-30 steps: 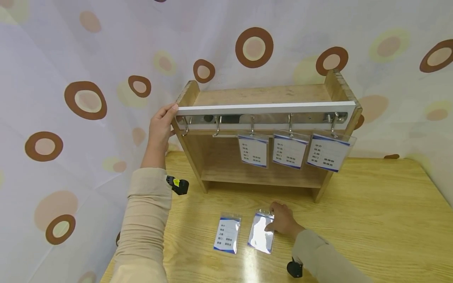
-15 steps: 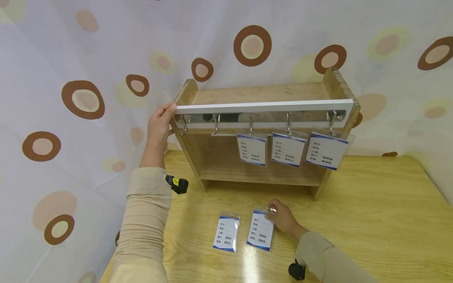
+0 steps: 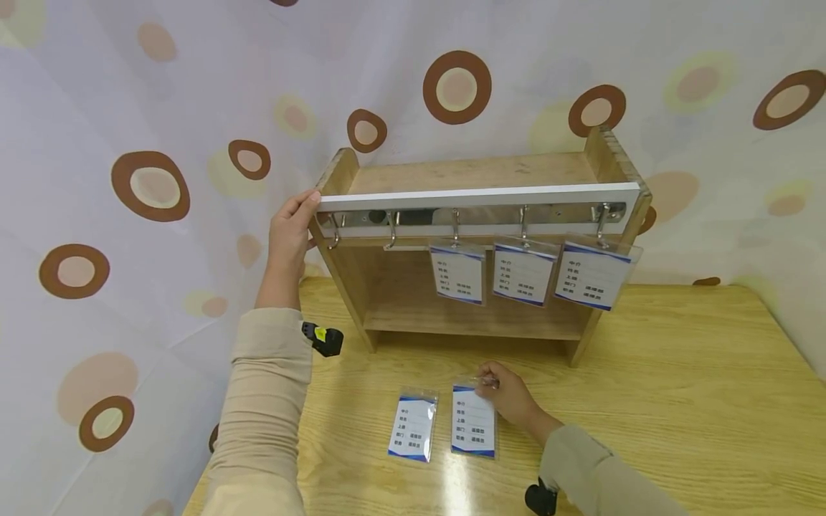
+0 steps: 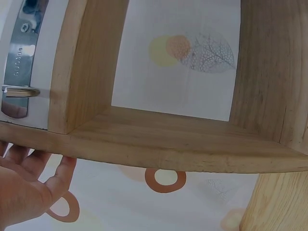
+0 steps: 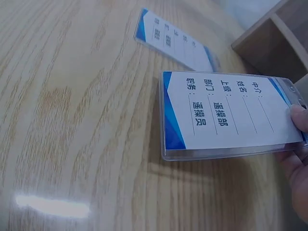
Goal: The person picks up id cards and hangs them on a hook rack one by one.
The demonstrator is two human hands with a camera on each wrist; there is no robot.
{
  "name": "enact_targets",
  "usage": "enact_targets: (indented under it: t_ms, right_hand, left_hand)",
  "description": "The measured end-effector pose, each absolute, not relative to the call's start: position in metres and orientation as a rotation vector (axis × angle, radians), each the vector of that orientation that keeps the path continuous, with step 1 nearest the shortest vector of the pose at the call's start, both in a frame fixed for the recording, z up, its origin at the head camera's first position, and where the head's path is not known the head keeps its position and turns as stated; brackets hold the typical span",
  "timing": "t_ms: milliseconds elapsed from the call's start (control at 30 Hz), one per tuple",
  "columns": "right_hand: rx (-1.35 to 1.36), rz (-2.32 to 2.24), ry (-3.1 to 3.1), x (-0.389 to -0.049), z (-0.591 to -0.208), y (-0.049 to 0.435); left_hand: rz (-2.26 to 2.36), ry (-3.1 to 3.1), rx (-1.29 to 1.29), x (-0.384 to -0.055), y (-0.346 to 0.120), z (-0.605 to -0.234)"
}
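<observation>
My left hand [image 3: 290,226] holds the upper left side of a wooden shelf [image 3: 474,324], its fingers at the end of the white hook rail [image 3: 477,197]. In the left wrist view, fingertips of the left hand [image 4: 29,185] meet the outer edge of that side. My right hand [image 3: 513,394] pinches the top end of a clear-sleeved name badge [image 3: 473,426], thumb on its face. In the right wrist view, this badge [image 5: 216,113] is tilted over the table with a shadow beneath. Another badge [image 3: 413,428] lies flat to its left.
Three badges hang from the rail's hooks: the left one [image 3: 457,274], the middle one [image 3: 524,274] and the right one [image 3: 592,277]. Two bare hooks, the outer [image 3: 333,233] and inner [image 3: 391,231], are at left. A patterned cloth [image 3: 193,86] rises behind the wooden table [image 3: 697,380].
The right hand has taken hold of the badge by its top end and shifted slightly left with it, the badge turning straighter. The left hand stays on the shelf.
</observation>
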State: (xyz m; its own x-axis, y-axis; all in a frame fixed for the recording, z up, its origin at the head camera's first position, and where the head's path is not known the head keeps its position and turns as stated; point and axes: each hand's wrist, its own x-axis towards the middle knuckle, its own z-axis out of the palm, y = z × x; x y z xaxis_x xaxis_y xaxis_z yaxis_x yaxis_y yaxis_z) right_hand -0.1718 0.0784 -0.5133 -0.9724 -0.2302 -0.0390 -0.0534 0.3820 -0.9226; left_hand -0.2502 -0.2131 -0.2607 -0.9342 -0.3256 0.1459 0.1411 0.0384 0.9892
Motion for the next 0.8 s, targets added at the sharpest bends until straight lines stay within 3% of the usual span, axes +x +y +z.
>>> enact_targets:
  t_ms: [300,800]
  right_hand:
    - [-0.237,-1.663,2.447,-0.173,-0.491,0.078]
    - [-0.452,-1.881,2.359,-0.17,-0.444,0.071]
  left_hand:
    - [-1.951,-1.974,0.177,-0.25,-0.211,-0.261]
    - [-1.953,-1.998,0.183,-0.249,-0.211,-0.26]
